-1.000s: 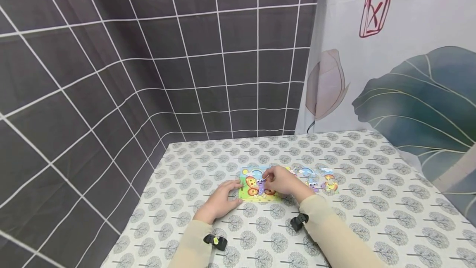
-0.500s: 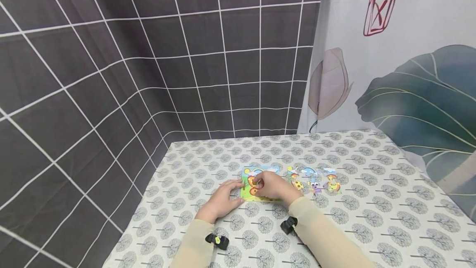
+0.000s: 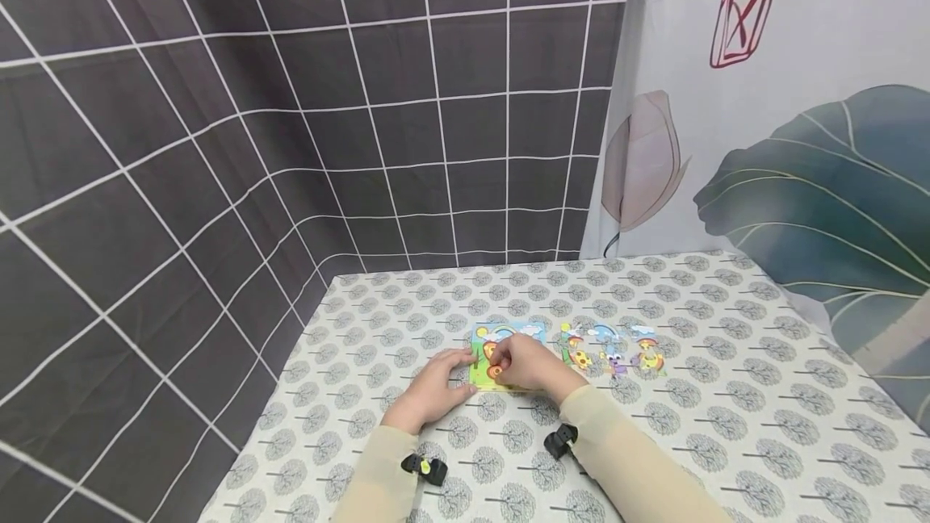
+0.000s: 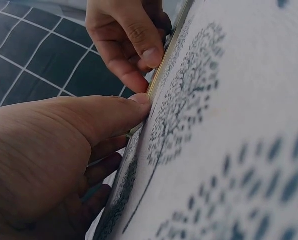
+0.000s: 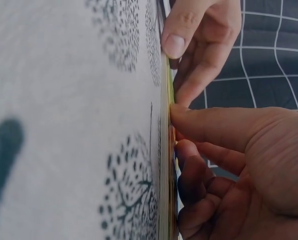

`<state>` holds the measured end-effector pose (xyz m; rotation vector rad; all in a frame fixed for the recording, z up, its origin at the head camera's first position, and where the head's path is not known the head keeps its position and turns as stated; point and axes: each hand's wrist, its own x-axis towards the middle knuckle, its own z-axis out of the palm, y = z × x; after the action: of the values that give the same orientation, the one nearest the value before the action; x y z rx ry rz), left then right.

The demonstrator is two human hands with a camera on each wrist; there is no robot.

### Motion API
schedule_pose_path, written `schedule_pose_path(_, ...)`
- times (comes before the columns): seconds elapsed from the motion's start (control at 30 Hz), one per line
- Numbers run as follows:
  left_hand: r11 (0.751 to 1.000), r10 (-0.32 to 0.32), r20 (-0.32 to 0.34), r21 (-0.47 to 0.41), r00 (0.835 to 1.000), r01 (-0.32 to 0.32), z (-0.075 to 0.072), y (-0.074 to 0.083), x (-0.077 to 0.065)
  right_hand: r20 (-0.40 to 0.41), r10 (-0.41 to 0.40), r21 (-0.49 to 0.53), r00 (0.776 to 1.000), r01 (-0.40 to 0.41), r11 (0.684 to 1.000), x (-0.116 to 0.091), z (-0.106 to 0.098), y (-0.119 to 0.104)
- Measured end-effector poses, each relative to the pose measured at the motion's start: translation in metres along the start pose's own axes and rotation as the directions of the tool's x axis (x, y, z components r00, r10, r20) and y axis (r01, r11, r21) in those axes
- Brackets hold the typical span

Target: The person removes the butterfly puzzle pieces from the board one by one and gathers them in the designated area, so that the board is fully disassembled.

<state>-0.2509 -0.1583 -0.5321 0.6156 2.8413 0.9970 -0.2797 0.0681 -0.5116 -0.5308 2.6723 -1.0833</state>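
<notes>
A bright jigsaw board (image 3: 535, 328) with a rainbow, a green strip and an orange-winged figure lies flat on the patterned cloth. My left hand (image 3: 432, 390) rests at its left side, fingertips by the left edge and thumb at the near corner. Over the board's middle, my right hand (image 3: 528, 362) has its thumb and curled fingers at a small puzzle piece, mostly hidden by the hand. In the right wrist view the right thumb (image 5: 209, 122) touches the board's edge (image 5: 165, 200), seen side-on. The left wrist view shows the left thumb (image 4: 116, 112) against that edge too.
Several loose puzzle pieces lie right of the board, among them a yellow one (image 3: 580, 357), a purple one (image 3: 616, 365) and another yellow one (image 3: 651, 359). Dark gridded cloth (image 3: 392, 144) hangs behind the table (image 3: 378, 297). A leaf-printed curtain (image 3: 821, 184) hangs at the right.
My right hand has moved left and slightly nearer across the board, now covering the purple middle of the picture. My left hand has stayed at the board's left side.
</notes>
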Motion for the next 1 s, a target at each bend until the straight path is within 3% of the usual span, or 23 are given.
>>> schedule_pose_path(0.57, 1.0, 0.005, -0.002, -0.009, 1.0, -0.005, -0.002, 0.0041, -0.0007, -0.009, 0.015, 0.008, 1.0, -0.015, 1.0, 0.001, 0.0016, 0.0025)
schedule_pose_path(1.0, 1.0, 0.004, -0.009, -0.024, 1.0, -0.004, -0.0035, 0.006, -0.0012, -0.085, -0.018, -0.017, 0.996, 0.017, 1.0, 0.0022, 0.0024, 0.0021)
